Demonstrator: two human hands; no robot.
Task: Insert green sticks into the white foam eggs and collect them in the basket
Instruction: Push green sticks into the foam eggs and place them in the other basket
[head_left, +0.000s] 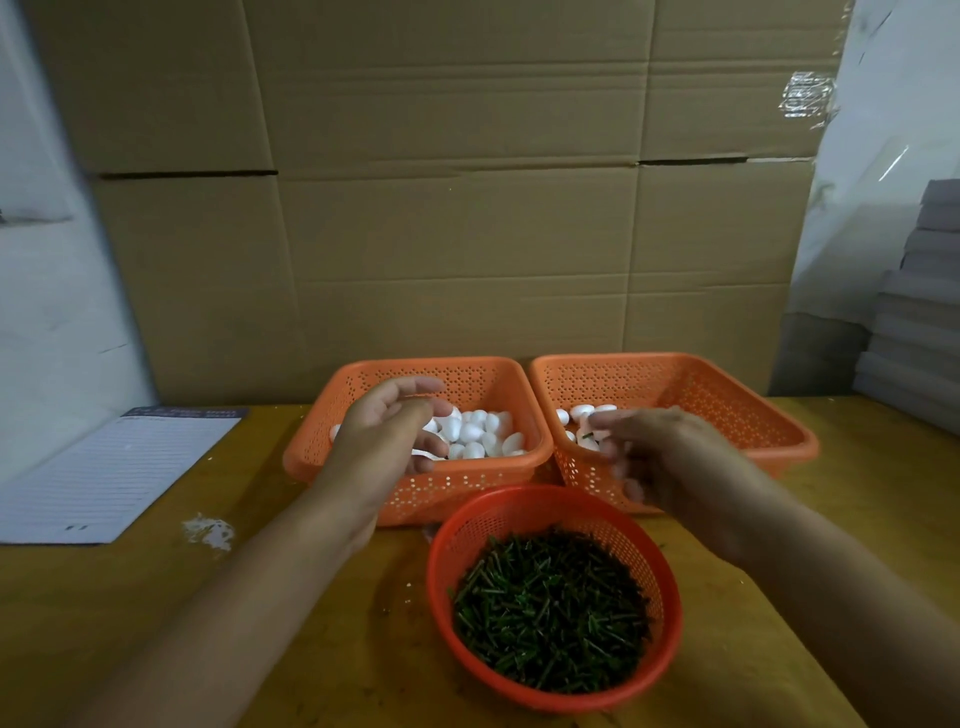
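- Left hand (387, 434) is hovering over the left orange basket (311, 447), fingers loosely curled and spread apart, palm turned inward; no egg visibly gripped, and whether the fingertips are touching the eggs below is unclear.
- White foam eggs (475, 434) are lying piled in that left basket, just beside and under the left fingers.
- Right hand (660, 457) is reaching over the near rim of the right orange basket (727, 395), motion-blurred; fingers look bent, a small white shape with a green bit is showing at the fingertips, but a real pinch cannot be told.
- A few eggs with sticks (582, 415) are lying in the right basket's left corner.
- Green sticks (550, 608) are filling the round red basket (670, 613), sitting nearest the person, in front of both orange baskets.
- Lined paper sheet (111, 473) is lying on the yellow table (93, 597) at far left, cardboard boxes (441, 182) standing behind.
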